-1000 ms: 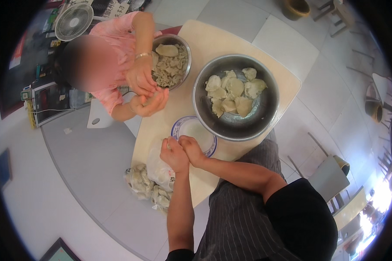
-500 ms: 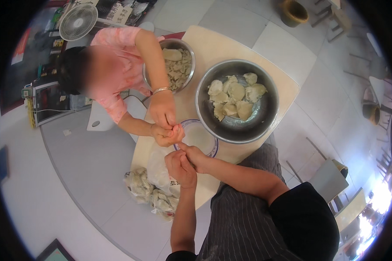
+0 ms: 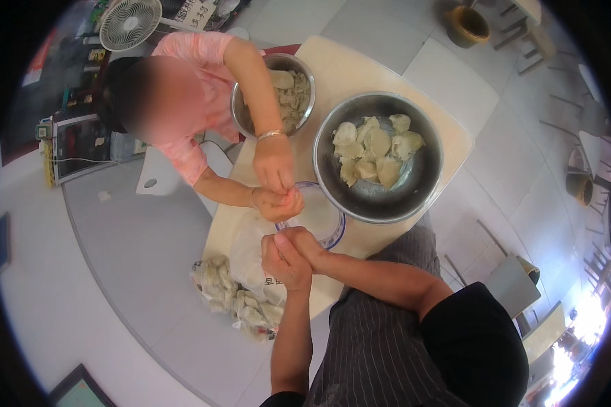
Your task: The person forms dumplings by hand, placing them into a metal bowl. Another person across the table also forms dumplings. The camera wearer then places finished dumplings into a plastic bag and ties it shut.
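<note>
My left hand [image 3: 284, 262] and my right hand [image 3: 305, 246] are pressed together with curled fingers, over the near edge of a white plate or shallow bowl [image 3: 340, 229] with a blue-patterned rim. Whatever they hold, if anything, is hidden between the fingers. Just beyond them, a co-worker's two hands [image 3: 277, 184] are pinched together over the same dish. To the right of it stands a large steel basin [image 3: 432, 178] with several pale greenish, dough-like pieces [image 3: 378, 142] in its middle.
A smaller steel bowl [image 3: 310, 81] of torn pale pieces stands beside the co-worker in pink [image 3: 214, 81]. Bags of similar pale pieces [image 3: 217, 279] lie by the table's left edge, near a white plastic bag [image 3: 246, 247]. A white stool [image 3: 159, 178] stands left of the table [image 3: 373, 64].
My right hand has folded in closer against my left, its fingers drawn back from the co-worker's hands. The whole view has shifted slightly, and the co-worker keeps pinching over the dish.
</note>
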A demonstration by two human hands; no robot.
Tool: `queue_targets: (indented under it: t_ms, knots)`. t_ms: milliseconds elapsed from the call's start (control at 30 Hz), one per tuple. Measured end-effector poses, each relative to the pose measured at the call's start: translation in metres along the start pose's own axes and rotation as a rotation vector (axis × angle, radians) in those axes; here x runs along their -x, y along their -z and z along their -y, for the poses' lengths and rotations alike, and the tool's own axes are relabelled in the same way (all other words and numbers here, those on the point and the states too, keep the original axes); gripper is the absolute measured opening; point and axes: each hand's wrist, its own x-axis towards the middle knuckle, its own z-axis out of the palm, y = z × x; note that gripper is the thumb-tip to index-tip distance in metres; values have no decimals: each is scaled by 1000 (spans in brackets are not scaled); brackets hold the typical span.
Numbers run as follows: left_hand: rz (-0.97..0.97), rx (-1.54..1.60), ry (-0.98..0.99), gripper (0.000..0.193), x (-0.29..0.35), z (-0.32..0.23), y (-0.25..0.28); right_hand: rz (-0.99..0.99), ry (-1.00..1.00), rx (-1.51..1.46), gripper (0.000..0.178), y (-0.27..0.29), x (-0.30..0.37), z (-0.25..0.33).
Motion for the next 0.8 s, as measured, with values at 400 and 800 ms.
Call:
queue_targets:
  t_ms: [400,800]
  knots:
    - [35,45,97,41,-10,-2,-4,-96,-313,-536,18,-5,-15,-9]
    - [28,116,181,40,-9,-3,-8,-97,-230,-505,11,1,-9,-11]
